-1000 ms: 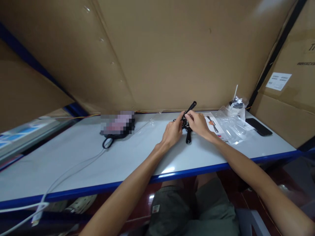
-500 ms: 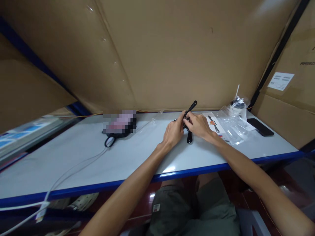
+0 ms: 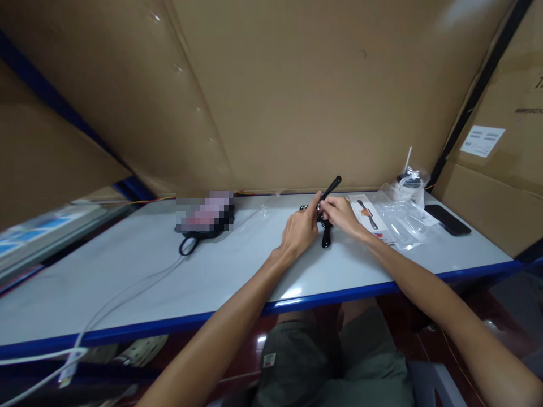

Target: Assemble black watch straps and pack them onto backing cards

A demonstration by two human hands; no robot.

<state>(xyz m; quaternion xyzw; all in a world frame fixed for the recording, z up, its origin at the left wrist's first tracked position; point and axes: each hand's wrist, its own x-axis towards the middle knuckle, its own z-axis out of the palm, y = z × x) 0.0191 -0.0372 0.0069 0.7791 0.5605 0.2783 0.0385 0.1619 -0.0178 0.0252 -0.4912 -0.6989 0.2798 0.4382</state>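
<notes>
A tool with long, glossy black handles (image 3: 326, 236) lies on the tabletop in front of me; one handle points away from me and another towards me. Its shiny middle is mostly covered by my fingers, so I cannot tell its exact kind. My left hand (image 3: 299, 229) grips the middle from the left, with the index finger stretched along the far handle. From the right, my right hand (image 3: 343, 216) pinches at the same middle part, its fingers drawn together. Beside that hand lies a printed card (image 3: 365, 213) picturing a dark-handled tool.
Clear plastic packaging (image 3: 403, 223) lies right of the card, with a black phone (image 3: 448, 219) beyond it. A wrapped cup with a straw (image 3: 410, 180) stands behind. At left, a dark, partly pixelated item (image 3: 207, 215) adjoins a white cable (image 3: 139, 277). Cardboard (image 3: 288, 96) walls the back.
My right hand has shifted slightly, its fingers now drawn more tightly at the tool's middle. The left hand and the tool stay nearly in place.
</notes>
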